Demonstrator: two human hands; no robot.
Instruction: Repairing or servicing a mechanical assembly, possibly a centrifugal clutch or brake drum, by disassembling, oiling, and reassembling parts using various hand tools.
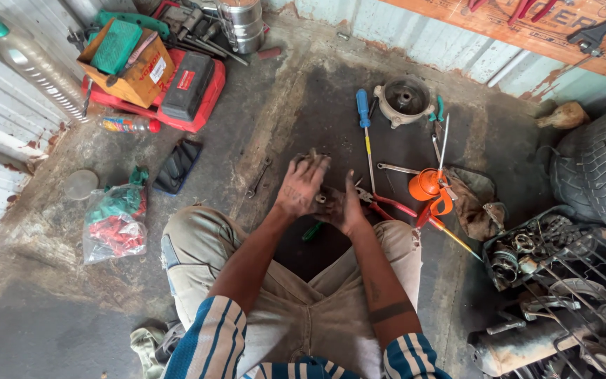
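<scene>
Stained concrete floor (50, 309) of a workshop, corrugated wall behind; person sat cross-legged, facing a spread of tools. Left hand (301, 186) lay over the top of a small dark, greasy metal part (322, 200), fingers curled down around it; right hand (348, 210) cupped it from below and beside, thumb raised; both hands closed on the part, held just above the floor in front of the knees. Part mostly hidden by the hands; its long axis seemed to run from near the knees away toward the grey hub casting (404, 100), though I could not tell which end led. Judging by the scene, work sat mid-way: part out and in hand, tools laid out, nothing visibly reassembled. Just right of the part: red-handled pliers (387, 205), orange oil can (426, 185), blue-handled screwdriver (364, 112) pointing away toward the casting. Left of the part: a small spanner (259, 177); farther left, a red toolbox (191, 91). Wire crate of parts (562, 267) well off to the right.
</scene>
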